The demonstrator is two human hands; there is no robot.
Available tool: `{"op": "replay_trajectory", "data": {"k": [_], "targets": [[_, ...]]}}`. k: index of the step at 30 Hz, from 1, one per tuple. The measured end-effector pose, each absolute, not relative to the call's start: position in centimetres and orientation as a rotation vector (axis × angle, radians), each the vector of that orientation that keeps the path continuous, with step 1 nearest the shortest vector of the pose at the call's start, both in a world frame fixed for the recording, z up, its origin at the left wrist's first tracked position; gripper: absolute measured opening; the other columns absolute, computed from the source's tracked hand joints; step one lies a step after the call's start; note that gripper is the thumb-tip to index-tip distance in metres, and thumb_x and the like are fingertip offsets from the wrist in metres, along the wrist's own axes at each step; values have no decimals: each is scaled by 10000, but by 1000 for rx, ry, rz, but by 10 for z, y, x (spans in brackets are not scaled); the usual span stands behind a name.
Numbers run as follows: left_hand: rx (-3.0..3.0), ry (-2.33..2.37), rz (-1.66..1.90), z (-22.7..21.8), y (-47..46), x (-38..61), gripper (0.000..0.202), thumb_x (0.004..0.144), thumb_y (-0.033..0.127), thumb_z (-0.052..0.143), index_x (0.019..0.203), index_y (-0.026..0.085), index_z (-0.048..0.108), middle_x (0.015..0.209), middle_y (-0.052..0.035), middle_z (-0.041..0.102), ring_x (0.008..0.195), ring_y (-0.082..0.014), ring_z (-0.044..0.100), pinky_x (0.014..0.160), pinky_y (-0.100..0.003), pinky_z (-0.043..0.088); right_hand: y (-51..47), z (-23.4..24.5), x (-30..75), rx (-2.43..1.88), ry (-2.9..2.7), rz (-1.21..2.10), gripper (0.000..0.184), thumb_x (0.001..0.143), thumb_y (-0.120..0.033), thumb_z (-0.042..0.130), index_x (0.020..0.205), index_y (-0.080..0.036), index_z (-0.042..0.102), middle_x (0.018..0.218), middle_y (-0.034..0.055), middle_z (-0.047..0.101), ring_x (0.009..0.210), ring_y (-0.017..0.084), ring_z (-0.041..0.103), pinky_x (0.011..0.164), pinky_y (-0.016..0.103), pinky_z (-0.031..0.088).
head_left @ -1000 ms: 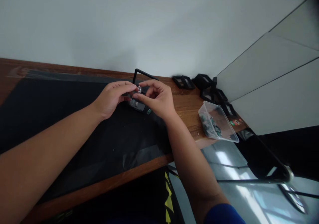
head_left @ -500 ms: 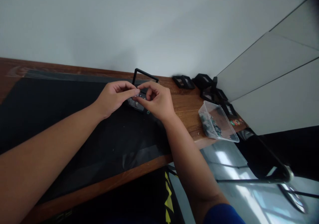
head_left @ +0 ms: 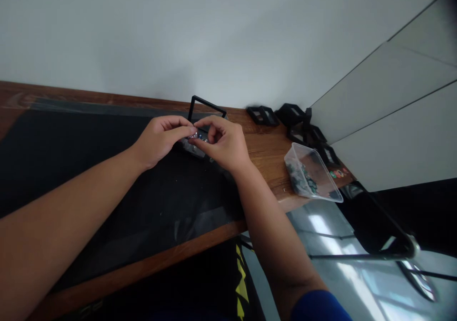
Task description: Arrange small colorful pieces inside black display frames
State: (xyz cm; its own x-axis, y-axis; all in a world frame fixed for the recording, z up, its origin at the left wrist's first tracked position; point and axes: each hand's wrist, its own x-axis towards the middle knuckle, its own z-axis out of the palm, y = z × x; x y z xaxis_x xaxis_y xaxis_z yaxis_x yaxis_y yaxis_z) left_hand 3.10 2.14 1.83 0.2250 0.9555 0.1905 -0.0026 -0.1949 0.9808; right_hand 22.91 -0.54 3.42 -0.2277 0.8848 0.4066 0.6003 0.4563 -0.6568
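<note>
Left hand (head_left: 160, 141) and right hand (head_left: 228, 143) are pinching small shiny piece (head_left: 193, 135).
Both grips sitting nearly closed, at black-framed case (head_left: 209, 104).

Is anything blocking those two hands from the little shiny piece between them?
Nothing visible: the left hand and right hand meet at the small shiny piece. The upright black frame stands behind them, not between.

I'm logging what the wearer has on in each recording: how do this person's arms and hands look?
The left hand and right hand are gloveless, with no watch or bracelet showing. Both forearms are bare. A plain blue sleeve ends near the right elbow; no left sleeve is in view.
</note>
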Motion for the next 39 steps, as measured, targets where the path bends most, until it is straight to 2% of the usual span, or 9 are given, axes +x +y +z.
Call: {"op": "replay_trajectory", "data": {"k": [7,13,16,19,21,25,31,35,39], "targets": [[1477,940,1152,18,21,30,308,723,533,931,776,252,817,832,-60,801,897,-270,730,893,-407,605,-5,36,230,-1280,-1953,476,319,935,-420,930,1180,-231,858,727,-67,612,679,125,521,711,291,401],[1430,894,1123,21,22,28,273,708,480,931,759,236,821,805,-51,778,826,-235,700,847,-389,588,-6,34,230,-1207,-1936,502,300,937,-404,921,1176,-236,856,723,-70,591,682,125,523,717,293,416],[1345,846,1103,25,21,25,256,695,468,915,733,235,816,843,-68,791,842,-255,709,826,-407,594,-8,36,226,-1176,-1847,573,354,904,-425,964,1186,-243,849,705,-75,554,667,126,500,694,295,433],[1250,817,1114,29,21,23,306,762,558,838,713,257,802,893,-95,797,917,-308,725,843,-448,602,-10,40,223,-1131,-1744,685,461,841,-488,1028,1182,-245,833,662,-94,491,631,121,454,642,291,432],[1196,825,1141,30,22,21,337,832,586,770,728,266,793,865,-96,767,907,-311,709,844,-453,586,-12,43,222,-1070,-1718,766,545,799,-561,1050,1174,-240,820,643,-107,463,609,111,432,614,285,425],[1114,811,1175,31,25,16,287,910,473,754,768,225,785,790,-70,693,809,-244,615,794,-399,521,-17,46,221,-917,-1724,887,645,748,-673,1044,1156,-243,791,622,-130,427,572,92,402,588,278,406],[1029,827,1152,31,29,14,375,1055,379,641,771,179,782,788,-59,683,778,-201,578,784,-374,480,-22,51,226,-767,-1780,986,603,798,-664,1009,1184,-266,770,648,-127,412,578,88,415,593,273,407],[1073,821,1153,29,31,14,361,1046,432,686,788,191,764,813,-51,696,780,-198,570,799,-378,473,-22,52,231,-663,-1811,1044,569,811,-621,1013,1194,-275,773,656,-116,425,589,96,454,579,265,419],[1133,828,1155,26,32,13,343,980,495,755,798,205,763,808,-49,700,790,-201,565,787,-371,474,-20,52,228,-694,-1829,1093,623,741,-656,1040,1154,-273,774,626,-127,420,556,90,429,537,262,393]]}}
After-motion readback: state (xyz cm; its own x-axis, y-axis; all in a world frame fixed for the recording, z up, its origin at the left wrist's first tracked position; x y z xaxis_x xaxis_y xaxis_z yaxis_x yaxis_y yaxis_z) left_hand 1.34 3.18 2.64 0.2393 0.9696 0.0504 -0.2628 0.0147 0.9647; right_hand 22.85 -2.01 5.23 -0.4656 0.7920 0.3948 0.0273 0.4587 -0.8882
